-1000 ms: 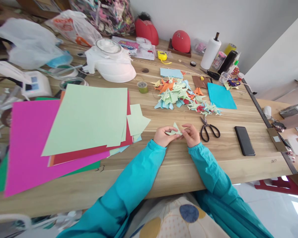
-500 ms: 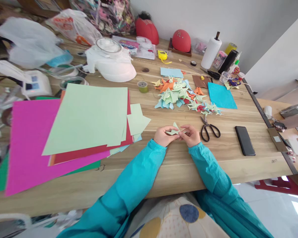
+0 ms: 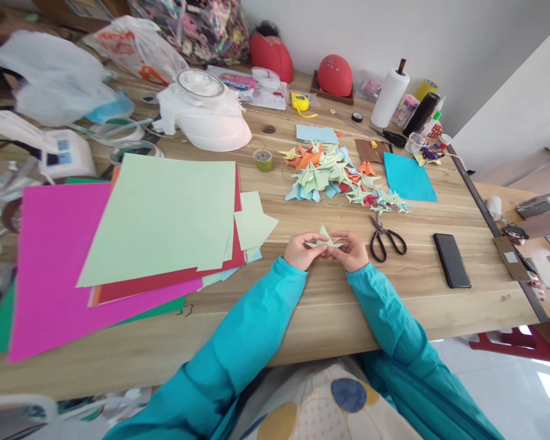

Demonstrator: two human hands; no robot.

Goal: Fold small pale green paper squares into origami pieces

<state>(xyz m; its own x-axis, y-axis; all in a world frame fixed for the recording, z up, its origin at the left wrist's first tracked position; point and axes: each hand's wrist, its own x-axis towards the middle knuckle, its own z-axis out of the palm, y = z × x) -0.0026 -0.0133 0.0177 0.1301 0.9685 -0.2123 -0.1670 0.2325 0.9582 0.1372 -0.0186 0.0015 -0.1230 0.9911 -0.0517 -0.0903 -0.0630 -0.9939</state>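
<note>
A small folded piece of pale green paper (image 3: 324,234) is pinched between both hands, its pointed tip upward and a point out to each side. My left hand (image 3: 304,249) is closed on its left part, and my right hand (image 3: 352,249) grips the right part. Thumbs meet low at the middle of the fold, hiding some of it. Black-handled scissors (image 3: 387,238) lie just right of my right hand. Beyond the hands is a heap of folded paper cranes (image 3: 318,177) in green, orange, blue and red. Small pale green paper squares (image 3: 255,230) lie to the left.
Large coloured sheets (image 3: 160,220) are stacked at the left, with a magenta sheet (image 3: 55,263) beneath. A black phone (image 3: 451,260) lies at the right. Farther back are a turquoise sheet (image 3: 410,176), a thread spool (image 3: 263,160), a white cap (image 3: 211,122) and a yellow tape measure (image 3: 299,102).
The folded paper has turned slightly in my fingers, and its upright tip and right point show more plainly. My thumbs have shifted a little; both arms stay almost where they were.
</note>
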